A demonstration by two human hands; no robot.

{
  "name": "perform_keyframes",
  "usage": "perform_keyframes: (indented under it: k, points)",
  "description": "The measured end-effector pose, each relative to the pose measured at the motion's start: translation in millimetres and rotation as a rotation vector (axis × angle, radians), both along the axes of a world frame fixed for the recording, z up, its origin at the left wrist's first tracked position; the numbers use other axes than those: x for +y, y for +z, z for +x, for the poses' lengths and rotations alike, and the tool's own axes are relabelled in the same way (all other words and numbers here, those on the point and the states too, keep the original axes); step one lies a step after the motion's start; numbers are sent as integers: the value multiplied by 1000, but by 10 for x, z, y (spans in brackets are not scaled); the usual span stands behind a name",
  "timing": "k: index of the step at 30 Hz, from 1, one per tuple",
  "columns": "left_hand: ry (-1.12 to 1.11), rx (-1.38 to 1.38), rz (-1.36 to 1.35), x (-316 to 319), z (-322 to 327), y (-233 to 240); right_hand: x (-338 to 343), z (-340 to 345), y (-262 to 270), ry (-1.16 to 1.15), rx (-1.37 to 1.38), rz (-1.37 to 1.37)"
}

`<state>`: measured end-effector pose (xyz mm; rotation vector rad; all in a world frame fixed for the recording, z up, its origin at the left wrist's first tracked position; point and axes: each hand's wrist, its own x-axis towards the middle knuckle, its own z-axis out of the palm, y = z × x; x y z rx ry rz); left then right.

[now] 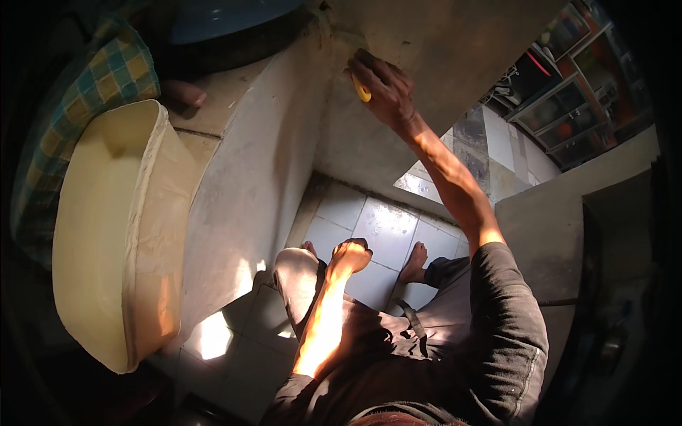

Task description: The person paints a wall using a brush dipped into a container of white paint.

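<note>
My right hand (383, 88) reaches forward with its fingers wrapped around a small yellow object (362, 89). Only a smooth, rounded edge of that object shows, so its kind is unclear. Hand and object are up against or very close to the plastered wall (367, 144) in front of me; contact cannot be made out. My left hand (349, 258) is curled into a loose fist near my left knee (295, 261). No object shows in it, though the palm side is hidden.
A cream plastic basin (96, 229) leans on its side at the left, beside a checkered cloth (117, 69). A blue basin (229, 18) sits on the tiled ledge (229, 96). White floor tiles (341, 205) lie below. A glass-fronted cabinet (565, 106) stands beyond the wall.
</note>
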<state>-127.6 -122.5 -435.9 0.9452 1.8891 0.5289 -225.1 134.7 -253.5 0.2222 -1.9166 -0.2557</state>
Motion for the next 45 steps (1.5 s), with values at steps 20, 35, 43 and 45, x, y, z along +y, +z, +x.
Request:
perform_keyframes:
  k: [20, 35, 43, 45]
  points:
    - [12, 10, 26, 7, 3, -28, 270, 329, 126, -127, -68, -23]
    - [-25, 27, 13, 76, -2, -73, 44, 631, -1663, -195, -636, -241]
    - [-31, 25, -33, 130, -1, 55, 436, 612, -642, -222, -370, -347]
    - [-32, 49, 9, 97, -23, -148, 353, 568, -94, -221, -202, -214]
